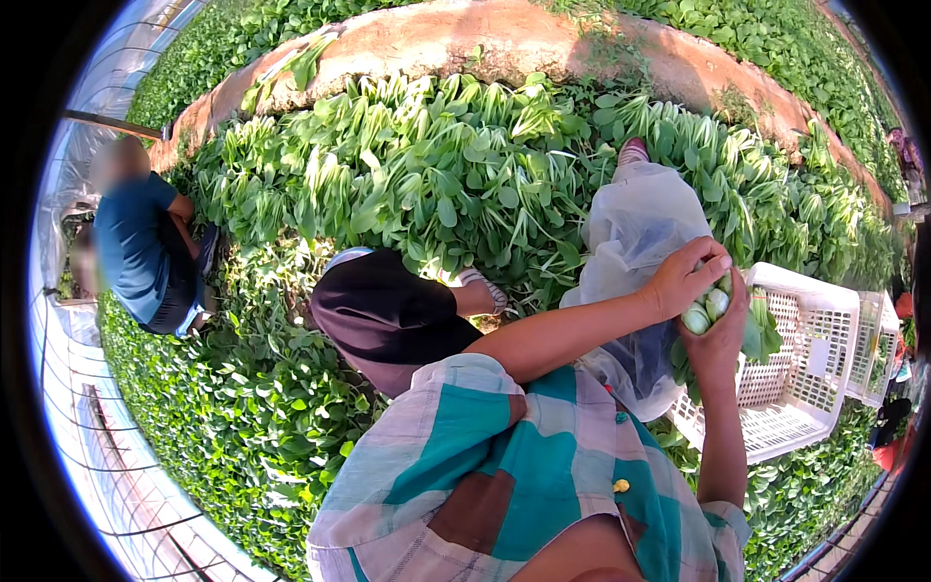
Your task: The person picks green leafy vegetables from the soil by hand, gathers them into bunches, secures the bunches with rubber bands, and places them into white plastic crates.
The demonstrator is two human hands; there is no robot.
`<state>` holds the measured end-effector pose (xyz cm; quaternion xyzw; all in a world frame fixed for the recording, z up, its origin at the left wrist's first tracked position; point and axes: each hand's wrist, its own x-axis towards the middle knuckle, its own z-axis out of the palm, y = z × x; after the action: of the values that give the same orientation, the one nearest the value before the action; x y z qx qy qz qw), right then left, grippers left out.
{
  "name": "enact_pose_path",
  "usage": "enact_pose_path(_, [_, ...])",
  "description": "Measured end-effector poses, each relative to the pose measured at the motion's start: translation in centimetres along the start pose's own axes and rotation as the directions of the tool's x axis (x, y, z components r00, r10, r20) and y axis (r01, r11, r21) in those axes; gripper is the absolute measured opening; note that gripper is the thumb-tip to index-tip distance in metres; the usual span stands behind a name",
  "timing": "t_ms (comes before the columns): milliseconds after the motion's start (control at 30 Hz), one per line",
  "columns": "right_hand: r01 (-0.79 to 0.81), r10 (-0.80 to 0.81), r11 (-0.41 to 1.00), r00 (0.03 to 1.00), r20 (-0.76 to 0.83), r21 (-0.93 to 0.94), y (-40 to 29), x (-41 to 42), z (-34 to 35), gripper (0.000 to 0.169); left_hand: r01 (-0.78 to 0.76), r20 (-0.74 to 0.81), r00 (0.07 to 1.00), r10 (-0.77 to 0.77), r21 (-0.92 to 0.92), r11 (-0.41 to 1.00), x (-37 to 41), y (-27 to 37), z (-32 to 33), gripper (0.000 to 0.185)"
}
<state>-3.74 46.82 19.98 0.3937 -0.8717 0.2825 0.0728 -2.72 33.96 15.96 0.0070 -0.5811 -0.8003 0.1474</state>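
Note:
Both my hands are together around a small bunch of bok choy [707,305], right of the middle of the head view. My right hand [716,342] cups it from below and the right, with the pale stem bases facing up and leaves hanging out beneath. My left hand [684,280] reaches across from the left, its fingers and thumb closed over the upper end of the bunch. Just to the right of my hands is a white perforated plastic crate [836,364]. Rows of pulled bok choy [451,167] lie on the ground in front of me.
Clear plastic sheeting [640,211] covers one of my legs. A second crate [873,349] stands behind the first. One person [138,240] crouches at the left; other people are partly visible at the far right. A bare soil ridge [436,36] curves beyond the rows. Leafy plants [240,407] grow at lower left.

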Motion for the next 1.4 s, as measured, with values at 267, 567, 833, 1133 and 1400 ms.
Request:
enact_pose_path(267, [-0.144, 0.144, 0.99, 0.989, 0.021, 0.007, 0.7, -0.4, -0.5, 0.088, 0.168, -0.26, 0.959, -0.114, 0.198, 0.966, -0.9, -3.7, -16.3, 0.034])
enact_pose_path(567, [-0.197, 0.196, 0.979, 0.98, -0.032, -0.055, 2.3, -1.0, 0.0, 0.084, 0.681, -0.774, 0.632, 0.033, 0.575, 0.455, -4.8, -1.2, -44.7, 0.024])
enact_pose_path(833, [-0.295, 0.272, 0.945, 0.949, -0.16, -0.142, 2.9, -0.6, 0.3, 0.088, 0.705, -0.699, 0.707, -0.108, 0.708, 0.036, 1.8, -5.7, -52.7, 0.029])
enact_pose_path(1133, [-0.231, 0.192, 0.951, 0.963, -0.191, -0.206, 2.0, 1.3, 0.4, 0.087, 0.774, -0.727, 0.587, -0.356, 0.633, -0.018, 6.0, -8.6, -57.1, 0.04])
enact_pose_path(1400, [-0.275, 0.233, 0.922, 0.956, -0.178, -0.273, 2.6, 0.9, 0.2, 0.088, 0.565, -0.566, 0.77, -0.294, 0.393, 0.725, 2.2, -5.3, -56.2, 0.044])
